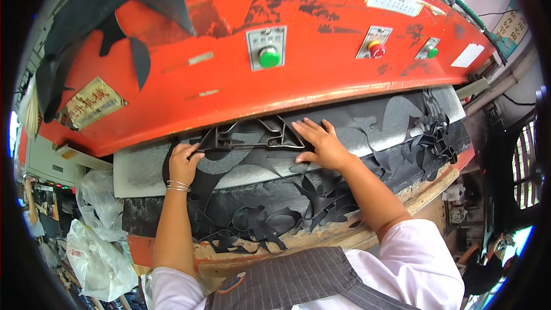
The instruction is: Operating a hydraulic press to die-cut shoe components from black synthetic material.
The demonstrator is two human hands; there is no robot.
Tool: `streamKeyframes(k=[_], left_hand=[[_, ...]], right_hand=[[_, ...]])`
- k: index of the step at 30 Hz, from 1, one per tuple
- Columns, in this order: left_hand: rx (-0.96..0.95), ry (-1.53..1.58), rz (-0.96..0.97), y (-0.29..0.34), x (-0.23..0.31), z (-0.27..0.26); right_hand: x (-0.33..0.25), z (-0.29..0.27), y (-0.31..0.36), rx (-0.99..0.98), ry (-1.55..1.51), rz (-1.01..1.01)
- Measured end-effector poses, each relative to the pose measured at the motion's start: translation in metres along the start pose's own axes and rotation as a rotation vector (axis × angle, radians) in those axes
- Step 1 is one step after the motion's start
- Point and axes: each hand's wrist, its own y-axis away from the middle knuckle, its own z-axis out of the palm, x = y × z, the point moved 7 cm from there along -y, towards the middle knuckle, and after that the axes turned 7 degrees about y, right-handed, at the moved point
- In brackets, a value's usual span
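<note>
Black sheet (367, 116) at frame centre shows many cut-outs, scraps (270, 218) heaped below; uncut area remains. Left hand (183, 163) pinches the metal cutter (252, 135); right hand (321, 143) presses beside it, fingers spread.

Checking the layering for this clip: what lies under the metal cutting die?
The die lies on a black sheet, itself over a grey board. The left hand grips its end; the right hand presses the sheet. Further back, the red press head hides the rest.
</note>
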Motion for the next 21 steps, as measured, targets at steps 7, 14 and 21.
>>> streamKeyframes(k=[7, 14, 21], left_hand=[[0.122, 0.189, -0.071, 0.034, 0.135, 0.007], [0.309, 0.155, 0.688, 0.032, 0.355, 0.016], [0.218, 0.047, 0.566, 0.046, 0.376, 0.002]], right_hand=[[0.133, -0.191, 0.11, 1.397, -0.918, 0.327], [0.186, -0.275, 0.154, 1.637, -0.287, 0.76], [0.152, -0.286, 0.191, 1.401, -0.31, 0.605]])
